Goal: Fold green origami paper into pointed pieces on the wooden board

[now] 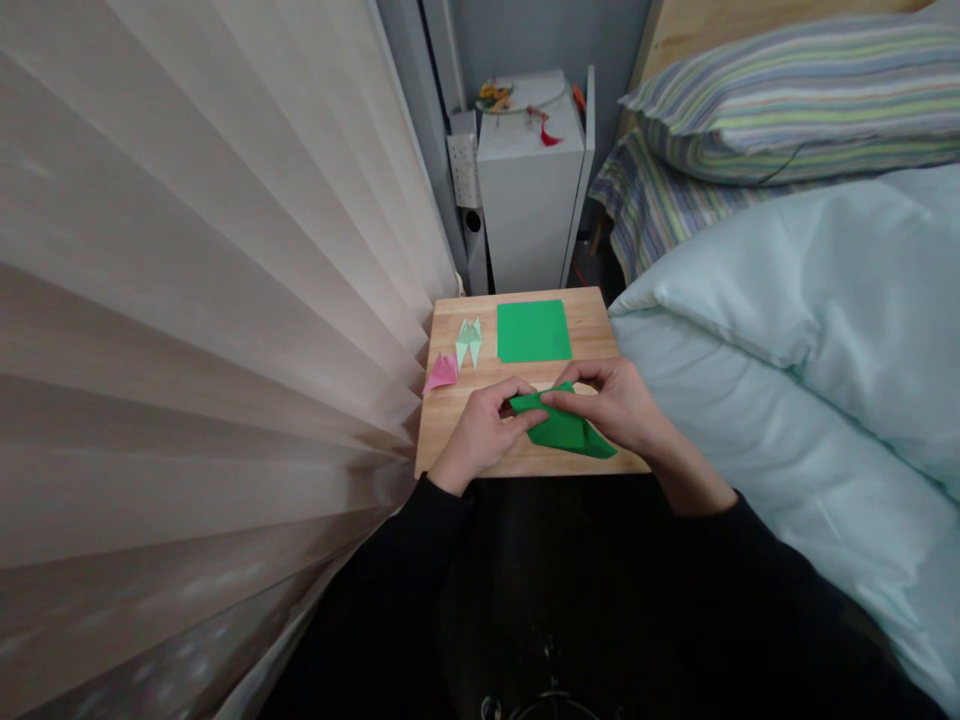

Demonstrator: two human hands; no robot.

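A folded green paper (566, 430) lies on a small wooden table (592, 318) near its front edge. My left hand (484, 425) pinches the paper's left end with closed fingers. My right hand (615, 400) presses and grips its upper edge from the right, fingers curled. A flat square of green paper (533, 330) lies just beyond the hands. To its left sit a pale green folded figure (469, 340) and a pink folded figure (442, 372).
A pleated beige curtain (187, 330) fills the left side and touches the table's left edge. A bed with a pale blue duvet (810, 350) and a striped pillow (802, 90) borders the right. A white cabinet (531, 190) stands behind the table.
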